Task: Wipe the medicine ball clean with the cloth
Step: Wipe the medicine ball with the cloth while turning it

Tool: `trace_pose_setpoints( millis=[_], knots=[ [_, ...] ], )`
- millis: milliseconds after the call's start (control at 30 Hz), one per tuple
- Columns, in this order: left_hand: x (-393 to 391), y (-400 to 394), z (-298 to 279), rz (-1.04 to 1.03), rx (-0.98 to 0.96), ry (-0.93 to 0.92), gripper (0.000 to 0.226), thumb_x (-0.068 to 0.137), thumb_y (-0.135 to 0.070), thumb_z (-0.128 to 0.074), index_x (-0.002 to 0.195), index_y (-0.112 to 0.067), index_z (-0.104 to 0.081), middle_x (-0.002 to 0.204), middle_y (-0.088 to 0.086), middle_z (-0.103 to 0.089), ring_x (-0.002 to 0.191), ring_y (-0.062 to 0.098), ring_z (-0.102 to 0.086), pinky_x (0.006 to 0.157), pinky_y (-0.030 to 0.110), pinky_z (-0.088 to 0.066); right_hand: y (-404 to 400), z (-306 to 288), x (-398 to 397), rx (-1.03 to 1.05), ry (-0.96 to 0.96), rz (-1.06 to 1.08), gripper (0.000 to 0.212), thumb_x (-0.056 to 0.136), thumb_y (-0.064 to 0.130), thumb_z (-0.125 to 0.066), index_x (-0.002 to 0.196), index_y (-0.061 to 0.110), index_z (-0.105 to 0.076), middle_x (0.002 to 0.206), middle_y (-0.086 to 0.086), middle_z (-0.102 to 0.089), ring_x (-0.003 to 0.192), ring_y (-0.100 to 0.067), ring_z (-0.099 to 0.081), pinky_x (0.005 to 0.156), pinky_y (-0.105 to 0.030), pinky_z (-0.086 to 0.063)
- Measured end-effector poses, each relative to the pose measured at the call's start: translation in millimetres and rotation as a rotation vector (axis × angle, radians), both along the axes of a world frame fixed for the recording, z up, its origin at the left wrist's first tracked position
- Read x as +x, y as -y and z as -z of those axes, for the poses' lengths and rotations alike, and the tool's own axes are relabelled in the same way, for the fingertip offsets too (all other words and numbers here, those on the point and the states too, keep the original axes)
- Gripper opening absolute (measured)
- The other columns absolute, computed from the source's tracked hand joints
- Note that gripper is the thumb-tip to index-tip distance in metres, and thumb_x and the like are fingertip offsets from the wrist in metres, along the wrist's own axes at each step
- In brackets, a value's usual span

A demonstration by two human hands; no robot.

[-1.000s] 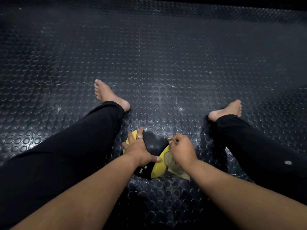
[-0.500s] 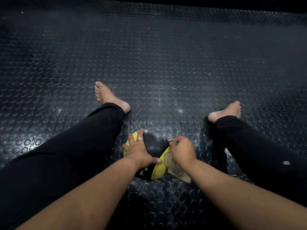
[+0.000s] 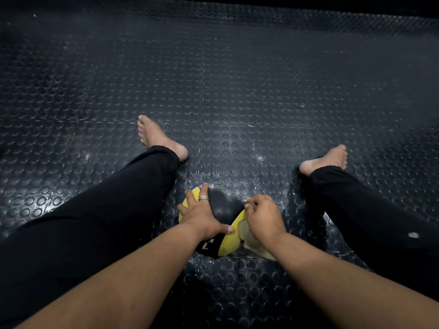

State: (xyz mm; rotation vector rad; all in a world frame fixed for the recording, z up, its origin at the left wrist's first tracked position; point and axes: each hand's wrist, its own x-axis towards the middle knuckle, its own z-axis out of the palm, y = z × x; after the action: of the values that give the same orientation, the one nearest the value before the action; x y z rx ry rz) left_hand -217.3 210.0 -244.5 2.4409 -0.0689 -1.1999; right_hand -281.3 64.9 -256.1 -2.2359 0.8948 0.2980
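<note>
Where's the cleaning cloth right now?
In the head view, the cloth is bunched under the right hand, against the right side of the medicine ball, on the floor between the legs.

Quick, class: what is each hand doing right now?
Left hand: open, fingers spread flat on the medicine ball, steadying it.
Right hand: closed, gripping the cloth against the ball.

Dim, cool-toned picture with light falling mostly on the middle, where the studded floor gives small glints off its raised dots. The corners and top edge fade to near black, and the wide lens curves the floor's seams. Focus is fairly sharp at centre, softer toward the edges.
</note>
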Motion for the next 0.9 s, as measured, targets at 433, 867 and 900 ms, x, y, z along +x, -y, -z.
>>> trace_pose_setpoints(
  millis=[433,867,900],
  knots=[
    [-4.6,3.1,1.9,0.03,0.033,0.03,0.134,0.064,-0.045,-0.086,0.15,-0.041,0.016,0.158,0.006,0.018,0.143,0.042,-0.002,0.114,0.046,-0.029,-25.2,-14.9,4.1,-0.031,0.245,-0.247,0.013,0.091,0.016,-0.056,0.101,0.017,-0.064,0.1,0.006,-0.051,0.093,-0.011,-0.05,0.084,-0.024,-0.041],
    [-7.5,3.2,-0.5,0.013,0.03,0.007,0.136,0.064,-0.043,-0.088,0.15,-0.043,0.017,0.158,0.005,0.021,0.146,0.042,0.004,0.115,0.048,-0.026,-28.7,-17.3,3.1,-0.063,0.221,-0.232,0.012,0.091,0.012,-0.055,0.097,0.013,-0.066,0.098,0.002,-0.053,0.089,-0.015,-0.052,0.081,-0.026,-0.044],
    [-7.4,3.7,-0.2,0.017,0.031,0.01,0.136,0.064,-0.043,-0.088,0.15,-0.042,0.017,0.158,0.005,0.021,0.146,0.043,0.005,0.115,0.048,-0.026,-27.9,-16.8,4.2,-0.051,0.221,-0.21,0.011,0.091,0.013,-0.055,0.096,0.012,-0.065,0.098,0.003,-0.052,0.09,-0.015,-0.052,0.081,-0.026,-0.043]
  ],
)
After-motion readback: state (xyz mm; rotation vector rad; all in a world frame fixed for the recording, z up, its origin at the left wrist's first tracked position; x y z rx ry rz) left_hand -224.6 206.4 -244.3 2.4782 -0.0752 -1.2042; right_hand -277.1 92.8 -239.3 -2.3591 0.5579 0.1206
